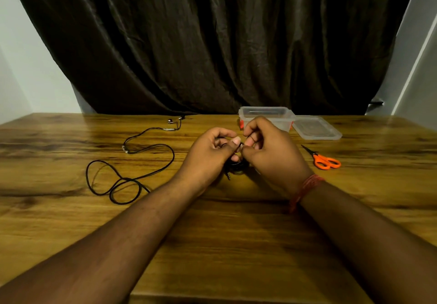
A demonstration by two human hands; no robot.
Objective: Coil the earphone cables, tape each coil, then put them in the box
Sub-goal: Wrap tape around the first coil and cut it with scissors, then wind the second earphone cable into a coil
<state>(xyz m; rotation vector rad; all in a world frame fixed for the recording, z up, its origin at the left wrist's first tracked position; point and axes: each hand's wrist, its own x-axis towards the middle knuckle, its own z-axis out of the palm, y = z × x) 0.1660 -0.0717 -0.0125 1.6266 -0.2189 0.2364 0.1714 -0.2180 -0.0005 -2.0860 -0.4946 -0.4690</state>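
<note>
The fingers of both hands were curled together over the middle of the brown wood-grain table. The left hand gripped a small coil of thin black earphone cable, its thumb laid across the top, and the coil hung partly below the hand with a short plug end poking down just above the wood. The right hand, a red thread band at its wrist, pinched at the same coil from the other side; what lay between its fingertips was too small to tell.

To the left, well apart from the hands, a second black earphone cable lay uncoiled in loose loops, its earbuds up near the table's far edge. Behind the right hand stood a clear plastic box with red clips, open, close to the far edge, with its clear lid lying flat just beside it on the right. Small orange-handled scissors lay to the right of the hands, blades pointing away. The broad near half of the table held only the forearms. A dark curtain hung right behind the far edge.
</note>
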